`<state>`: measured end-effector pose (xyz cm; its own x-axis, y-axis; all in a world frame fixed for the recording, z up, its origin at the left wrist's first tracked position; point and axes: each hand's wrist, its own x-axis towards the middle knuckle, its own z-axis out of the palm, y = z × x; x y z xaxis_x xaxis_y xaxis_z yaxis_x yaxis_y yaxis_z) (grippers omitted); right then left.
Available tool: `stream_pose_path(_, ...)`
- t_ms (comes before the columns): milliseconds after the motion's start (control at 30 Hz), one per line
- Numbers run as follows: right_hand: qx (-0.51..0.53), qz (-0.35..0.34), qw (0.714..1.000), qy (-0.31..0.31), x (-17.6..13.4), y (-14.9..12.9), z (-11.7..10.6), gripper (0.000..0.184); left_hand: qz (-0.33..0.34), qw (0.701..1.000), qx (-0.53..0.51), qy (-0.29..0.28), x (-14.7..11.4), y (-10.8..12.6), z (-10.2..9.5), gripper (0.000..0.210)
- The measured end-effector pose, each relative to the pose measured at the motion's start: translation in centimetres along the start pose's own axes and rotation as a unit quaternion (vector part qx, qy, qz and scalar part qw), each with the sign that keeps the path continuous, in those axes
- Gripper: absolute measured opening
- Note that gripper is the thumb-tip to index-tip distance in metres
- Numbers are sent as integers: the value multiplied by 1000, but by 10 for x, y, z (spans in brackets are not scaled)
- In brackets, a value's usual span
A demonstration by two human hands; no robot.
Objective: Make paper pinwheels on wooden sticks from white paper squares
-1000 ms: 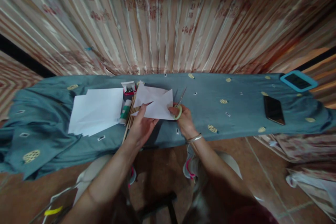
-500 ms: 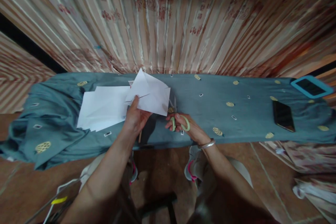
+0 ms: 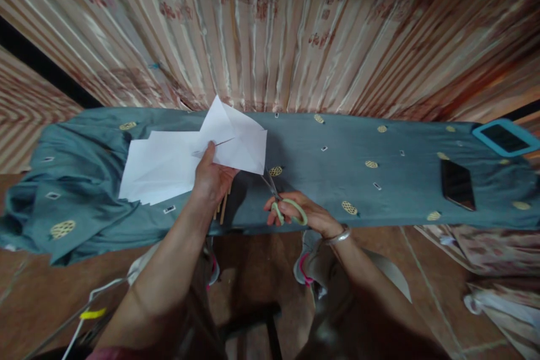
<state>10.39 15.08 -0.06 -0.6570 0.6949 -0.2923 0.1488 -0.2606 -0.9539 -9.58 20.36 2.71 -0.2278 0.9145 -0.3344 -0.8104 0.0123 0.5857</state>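
Note:
My left hand [image 3: 215, 177] pinches a sheet of white paper [image 3: 247, 146], its thumb on top and fingers beneath. Slits run into the paper from its edges, one of them beside my thumb, and creases cross it. In my right hand [image 3: 291, 208] is a pair of scissors [image 3: 275, 194] with pale green handles, fingers through the loops. The blades point up and left, slightly parted, with their tips close to the paper's lower right corner; I cannot tell whether they touch it. Left of the held sheet lies a stack of white paper [image 3: 158, 166], partly covered by it.
A patterned blue-green cloth [image 3: 312, 174] covers the long narrow table. Several thin wooden sticks [image 3: 223, 209] lie near its front edge, below my left hand. At the right are a dark phone [image 3: 458, 184] and a blue-framed tablet [image 3: 506, 138]. A curtain [image 3: 270, 39] hangs behind.
The scissors have dropped lower and turned, their blades now leaning left toward the paper's corner. My left hand and its sheet have shifted slightly up and left. More wooden sticks show.

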Motion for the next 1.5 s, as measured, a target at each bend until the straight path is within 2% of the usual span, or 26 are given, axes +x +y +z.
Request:
stream_pose_path(333, 5, 3, 999, 33, 7, -4, 4, 65, -18, 999, 46, -17, 1, -13, -7, 27)
stream_pose_path(800, -10, 3, 999, 47, 6, -5, 6, 62, -34, 998, 44, -26, -2, -14, -7, 29)
stream_pose_path(1033, -5, 3, 999, 52, 5, -8, 6, 62, -37, 999, 34, -7, -6, -11, -1, 28)
stream_pose_path(1500, 36, 4, 997, 62, 10, -2, 7, 47, -27, 999, 24, -20, -4, -9, -4, 32)
